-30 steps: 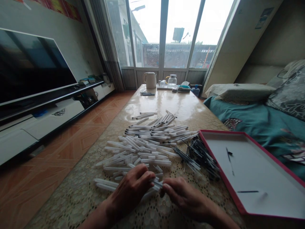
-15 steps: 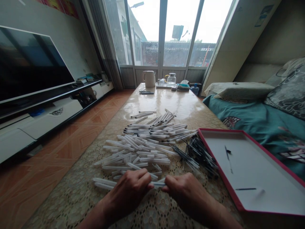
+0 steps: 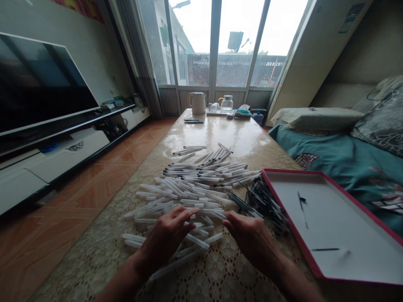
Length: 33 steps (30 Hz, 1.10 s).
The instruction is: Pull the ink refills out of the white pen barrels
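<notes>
My left hand (image 3: 171,230) hovers over the near side of a pile of white pen barrels (image 3: 182,188), fingers stretched and thumb apart, holding nothing I can see. My right hand (image 3: 252,230) is at the pile's right edge, its thumb and forefinger slightly apart. Its fingertips are at the end of one slanted pen barrel (image 3: 217,213); whether they touch it I cannot tell. Between and below my hands, a few long translucent barrels (image 3: 176,264) lie on the patterned tabletop (image 3: 217,277). Dark, thin pen refills (image 3: 267,205) are heaped just beyond my right hand.
A red-rimmed white tray (image 3: 346,218) on the right holds a few dark pen parts (image 3: 301,205). Barrels with black tips (image 3: 204,170) lie farther back. At the far end stand a beige jug (image 3: 198,103), a glass pot (image 3: 226,104) and a tissue pack (image 3: 242,112).
My hands have parted and moved slightly forward. The light tube held between them has left their grip, and long barrels now show on the table in front of me.
</notes>
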Motion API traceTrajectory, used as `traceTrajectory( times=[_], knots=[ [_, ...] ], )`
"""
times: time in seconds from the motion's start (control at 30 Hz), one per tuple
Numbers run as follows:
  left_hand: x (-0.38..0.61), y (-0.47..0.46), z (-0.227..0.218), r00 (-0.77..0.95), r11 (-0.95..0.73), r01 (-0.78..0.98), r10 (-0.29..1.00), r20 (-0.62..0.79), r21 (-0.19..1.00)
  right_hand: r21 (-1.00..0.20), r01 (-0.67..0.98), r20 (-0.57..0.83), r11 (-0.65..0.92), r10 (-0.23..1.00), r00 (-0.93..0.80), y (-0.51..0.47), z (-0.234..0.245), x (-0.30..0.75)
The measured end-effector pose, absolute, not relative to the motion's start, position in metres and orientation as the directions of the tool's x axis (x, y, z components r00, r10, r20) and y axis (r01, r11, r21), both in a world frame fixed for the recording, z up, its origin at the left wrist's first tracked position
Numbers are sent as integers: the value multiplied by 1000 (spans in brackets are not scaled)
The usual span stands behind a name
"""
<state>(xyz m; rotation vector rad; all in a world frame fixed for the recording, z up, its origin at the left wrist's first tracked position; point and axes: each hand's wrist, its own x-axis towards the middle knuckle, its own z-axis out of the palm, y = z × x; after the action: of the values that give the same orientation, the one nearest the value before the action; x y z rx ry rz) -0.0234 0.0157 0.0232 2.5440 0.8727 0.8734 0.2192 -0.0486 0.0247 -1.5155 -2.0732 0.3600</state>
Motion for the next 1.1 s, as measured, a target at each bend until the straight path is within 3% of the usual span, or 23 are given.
traceTrajectory(
  times=[0.1,0.2,0.3,0.43,0.53,0.67,1.1],
  knots=[
    [-22,13,20,550,-727,459,684,479,511,-546,772,239,325,944,-228,-53,22,212],
    [-18,7,24,492,-655,405,744,451,638,-561,759,201,331,944,-263,-55,21,208],
    [-9,-1,26,529,-503,274,791,308,820,-543,759,182,358,933,-310,-58,20,201],
    [0,-8,26,572,-155,131,819,53,979,-588,704,202,399,915,-350,-59,20,195],
    [-3,-5,24,527,52,21,848,-55,998,-733,605,215,312,949,-229,-57,19,200],
    [-10,2,20,422,102,-101,905,-51,990,-867,465,151,177,984,-93,-52,14,211],
    [-12,6,25,314,152,-25,940,-136,988,-933,318,154,170,985,-74,-52,6,212]
  ],
)
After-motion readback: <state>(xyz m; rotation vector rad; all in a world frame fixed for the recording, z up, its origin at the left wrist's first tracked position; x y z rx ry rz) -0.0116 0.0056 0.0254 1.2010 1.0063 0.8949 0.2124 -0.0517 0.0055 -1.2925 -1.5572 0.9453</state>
